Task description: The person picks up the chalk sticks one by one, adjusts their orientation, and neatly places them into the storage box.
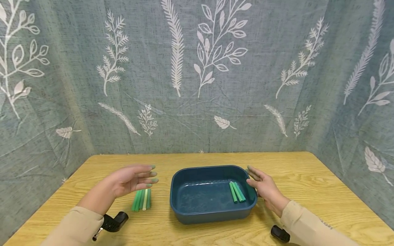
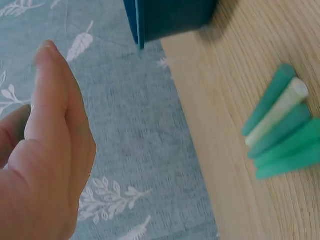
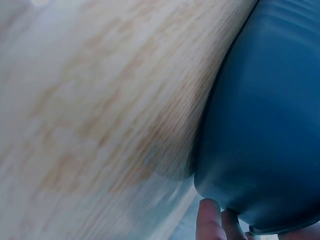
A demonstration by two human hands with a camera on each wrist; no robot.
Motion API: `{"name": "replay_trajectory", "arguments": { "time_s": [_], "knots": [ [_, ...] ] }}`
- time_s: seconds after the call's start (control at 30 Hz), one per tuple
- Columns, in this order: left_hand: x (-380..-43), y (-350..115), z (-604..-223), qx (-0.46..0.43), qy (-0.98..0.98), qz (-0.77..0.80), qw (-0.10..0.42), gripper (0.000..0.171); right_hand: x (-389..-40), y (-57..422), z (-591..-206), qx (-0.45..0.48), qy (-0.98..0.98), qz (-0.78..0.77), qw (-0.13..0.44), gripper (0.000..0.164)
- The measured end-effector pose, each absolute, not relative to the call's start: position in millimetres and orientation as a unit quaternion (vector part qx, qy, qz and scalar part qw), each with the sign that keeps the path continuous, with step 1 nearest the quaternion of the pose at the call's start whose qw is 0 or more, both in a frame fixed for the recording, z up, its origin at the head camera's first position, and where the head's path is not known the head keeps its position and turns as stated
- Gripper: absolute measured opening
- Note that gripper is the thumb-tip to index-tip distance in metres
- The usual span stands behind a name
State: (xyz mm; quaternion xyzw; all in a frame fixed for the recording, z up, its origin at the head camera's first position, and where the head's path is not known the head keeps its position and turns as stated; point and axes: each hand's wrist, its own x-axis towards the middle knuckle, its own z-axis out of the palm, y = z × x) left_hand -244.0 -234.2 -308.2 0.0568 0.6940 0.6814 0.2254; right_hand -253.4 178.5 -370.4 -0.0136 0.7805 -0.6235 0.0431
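A dark blue plastic bin [image 1: 212,218] stands on the table, with a few green chalk-like sticks [image 1: 237,192] lying at the right of its floor. My right hand [image 1: 267,188] holds the bin's right end, thumb over the rim and fingers along the outside wall, as the right wrist view [image 3: 209,222] also shows at the fingers. To the left of the bin, my left hand [image 1: 130,180] hovers with its fingers extended and nothing in it. Just below that hand, several similar sticks [image 2: 282,130] lie side by side on the wood, one of them paler. Greenish marks show on the left fingertips.
The wooden table [image 1: 286,164] reaches back to a grey-blue curtain [image 1: 191,126] with white leaf prints, which also hangs along both sides. A black wrist device [image 1: 115,221] sits by the left sleeve and another [image 1: 280,234] by the right.
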Motion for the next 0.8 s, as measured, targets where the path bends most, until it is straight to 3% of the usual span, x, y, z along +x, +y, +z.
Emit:
{"name": "replay_trajectory", "arguments": {
  "time_s": [0.8],
  "knots": [
    [-238.5,-280.1,-329.0,0.028,0.737,0.644,0.201,0.064,-251.4,179.6,-369.2,-0.020,0.779,-0.625,0.054,0.057]
  ]
}}
